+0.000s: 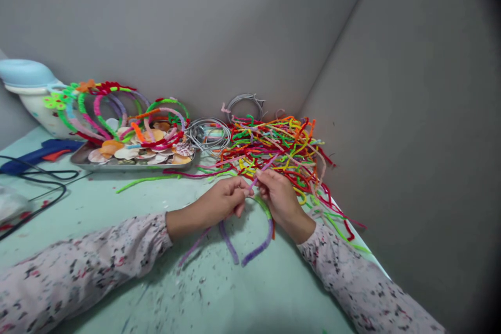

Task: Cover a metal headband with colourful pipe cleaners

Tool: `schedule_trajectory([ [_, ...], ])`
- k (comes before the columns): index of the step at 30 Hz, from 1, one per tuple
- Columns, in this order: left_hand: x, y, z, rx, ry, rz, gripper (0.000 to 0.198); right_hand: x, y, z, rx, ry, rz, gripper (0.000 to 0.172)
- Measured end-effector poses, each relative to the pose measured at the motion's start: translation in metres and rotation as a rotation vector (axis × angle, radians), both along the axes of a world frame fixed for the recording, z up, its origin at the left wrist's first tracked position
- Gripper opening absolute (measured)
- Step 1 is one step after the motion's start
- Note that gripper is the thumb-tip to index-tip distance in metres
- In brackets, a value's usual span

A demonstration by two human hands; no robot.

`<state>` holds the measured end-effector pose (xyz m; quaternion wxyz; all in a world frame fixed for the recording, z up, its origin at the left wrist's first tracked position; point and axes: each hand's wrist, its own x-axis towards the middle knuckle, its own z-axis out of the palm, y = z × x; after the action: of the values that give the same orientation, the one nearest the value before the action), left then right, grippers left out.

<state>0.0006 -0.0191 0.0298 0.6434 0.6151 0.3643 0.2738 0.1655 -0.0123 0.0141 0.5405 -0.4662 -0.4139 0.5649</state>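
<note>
My left hand (pixel 227 198) is closed in a pinch on a thin purple pipe cleaner (pixel 254 182). A little further up the same strand, my right hand (pixel 281 199) pinches it between thumb and fingers. Its upper end points away toward the pile. A purple strand (pixel 193 248), perhaps its other end, trails out below my left wrist. Under my hands is a headband (pixel 263 251) wrapped in purple and green pipe cleaner, its two ends toward me. Its top is partly hidden by my fingers, so I cannot tell whether either hand also grips it.
A heap of coloured pipe cleaners (pixel 274 141) spreads behind my hands to the table's right edge. Coiled grey wires (pixel 209 134) lie beside a metal tray (pixel 129 168) of seashells (pixel 127 153) and wrapped headbands (pixel 97 109). At left are a blue glue gun (pixel 27 159), a black cord (pixel 50 182) and a blue-lidded white container (pixel 39 104).
</note>
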Motion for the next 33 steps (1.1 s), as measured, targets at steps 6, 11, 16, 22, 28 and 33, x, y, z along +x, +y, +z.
schedule_trajectory([
  [6,-0.004,0.001,-0.009,-0.089,-0.109,-0.011,0.032,0.007,0.007,0.001,0.0,0.011,0.044,0.029],
  [11,-0.005,0.001,-0.009,-0.175,-0.163,-0.019,0.026,0.015,0.009,0.0,0.04,0.044,-0.006,0.027],
  [16,-0.003,-0.003,-0.001,-0.13,-0.046,-0.024,0.02,0.015,0.007,0.004,0.061,0.004,-0.023,0.028],
  [22,0.0,-0.007,0.003,0.07,0.123,0.05,0.021,0.015,0.009,0.009,0.006,0.025,-0.093,0.028],
  [28,-0.003,-0.004,0.0,-0.099,-0.088,0.039,0.022,0.011,0.002,0.009,-0.017,0.092,0.146,0.025],
  [33,-0.005,0.002,-0.009,-0.166,-0.2,0.006,0.026,0.005,-0.004,0.004,0.007,-0.041,0.256,0.029],
])
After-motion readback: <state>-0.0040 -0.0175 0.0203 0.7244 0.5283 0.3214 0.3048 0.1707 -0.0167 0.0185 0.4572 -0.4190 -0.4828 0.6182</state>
